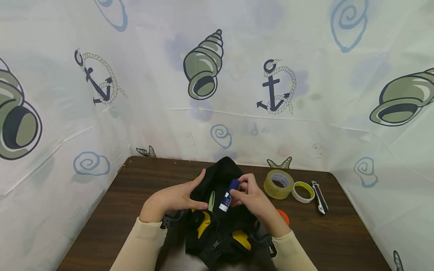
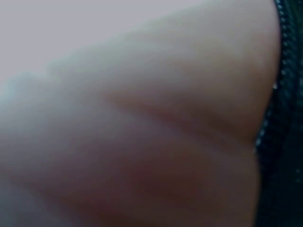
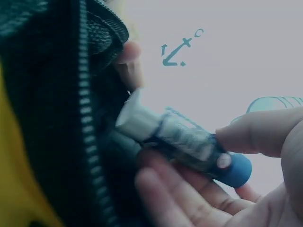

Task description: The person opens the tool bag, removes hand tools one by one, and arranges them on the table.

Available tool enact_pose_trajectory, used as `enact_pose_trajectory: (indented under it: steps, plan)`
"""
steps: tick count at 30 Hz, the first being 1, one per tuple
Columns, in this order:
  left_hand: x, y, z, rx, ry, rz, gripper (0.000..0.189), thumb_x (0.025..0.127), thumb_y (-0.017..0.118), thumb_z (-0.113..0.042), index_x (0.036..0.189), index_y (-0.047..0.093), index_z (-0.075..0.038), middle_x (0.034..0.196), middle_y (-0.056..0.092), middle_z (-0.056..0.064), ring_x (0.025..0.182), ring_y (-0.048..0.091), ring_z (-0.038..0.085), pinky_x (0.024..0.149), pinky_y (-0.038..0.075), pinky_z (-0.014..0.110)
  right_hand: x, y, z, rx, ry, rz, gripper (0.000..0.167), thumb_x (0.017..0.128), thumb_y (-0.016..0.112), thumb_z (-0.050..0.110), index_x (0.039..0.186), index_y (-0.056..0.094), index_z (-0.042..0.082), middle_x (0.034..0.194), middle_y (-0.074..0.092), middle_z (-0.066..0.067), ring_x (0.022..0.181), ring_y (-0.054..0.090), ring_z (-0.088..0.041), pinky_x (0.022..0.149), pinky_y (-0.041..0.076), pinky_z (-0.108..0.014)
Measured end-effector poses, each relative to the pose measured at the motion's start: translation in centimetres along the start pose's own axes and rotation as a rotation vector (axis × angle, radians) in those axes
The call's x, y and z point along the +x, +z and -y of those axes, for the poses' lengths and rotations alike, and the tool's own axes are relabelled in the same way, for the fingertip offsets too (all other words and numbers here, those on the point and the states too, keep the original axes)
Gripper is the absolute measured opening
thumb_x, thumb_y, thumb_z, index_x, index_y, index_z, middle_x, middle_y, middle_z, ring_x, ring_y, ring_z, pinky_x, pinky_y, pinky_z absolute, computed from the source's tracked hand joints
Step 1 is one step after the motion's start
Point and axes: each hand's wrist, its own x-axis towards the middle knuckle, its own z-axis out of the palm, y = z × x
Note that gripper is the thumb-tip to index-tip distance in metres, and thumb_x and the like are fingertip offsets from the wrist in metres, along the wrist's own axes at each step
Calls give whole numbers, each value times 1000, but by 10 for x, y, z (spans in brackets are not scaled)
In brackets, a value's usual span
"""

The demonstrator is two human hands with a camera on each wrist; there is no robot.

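A black fabric bag (image 1: 226, 165) with yellow patches and a zipper stands with its mouth spread on the table. My left hand (image 1: 173, 197) grips its left side, index finger and thumb apart along the rim; the other fingers are hidden. My right hand (image 1: 252, 197) pinches a blue glue stick (image 1: 228, 197) between thumb and fingers over the opening, its white end tilted down. In the right wrist view the glue stick (image 3: 189, 146) is beside the zipper edge. A pale green object (image 1: 211, 201) shows inside the bag. Blurred skin fills most of the left wrist view.
Right of the bag lie a wide clear tape roll (image 1: 271, 187), a smaller white and yellow tape roll (image 1: 298, 195) and a utility knife (image 1: 320, 197). An orange round object (image 1: 284, 216) is partly hidden by my right forearm. A printed curtain stands behind the brown table (image 1: 339, 233).
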Motion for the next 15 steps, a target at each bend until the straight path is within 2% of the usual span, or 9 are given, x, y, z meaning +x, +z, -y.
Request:
enact_pose_trajectory:
  steps: [4, 10, 15]
  plan:
    - [-1, 1, -1, 0, -3, -3, 122, 92, 82, -61, 176, -5, -40, 184, 18, 9, 165, 33, 39, 131, 32, 65, -8, 0, -5, 34, -45, 19, 49, 114, 60, 24, 150, 29, 14, 121, 61, -22, 92, 75, -31, 85, 68, -43]
    - [-1, 0, -1, 2, 1, 2, 123, 92, 82, -62, 176, -5, -40, 184, 16, 8, 166, 31, 40, 131, 30, 66, -21, 1, -10, 15, -164, 9, 44, 116, 57, 24, 156, 42, 19, 118, 54, -18, 92, 67, -26, 74, 66, -37]
    - [-1, 0, 0, -3, 4, 10, 123, 91, 82, -64, 174, -7, -45, 184, 13, 6, 167, 29, 38, 131, 31, 66, -32, 0, -13, 105, -245, -8, 48, 116, 54, 14, 160, 36, 12, 116, 51, -19, 81, 73, -24, 57, 66, -43]
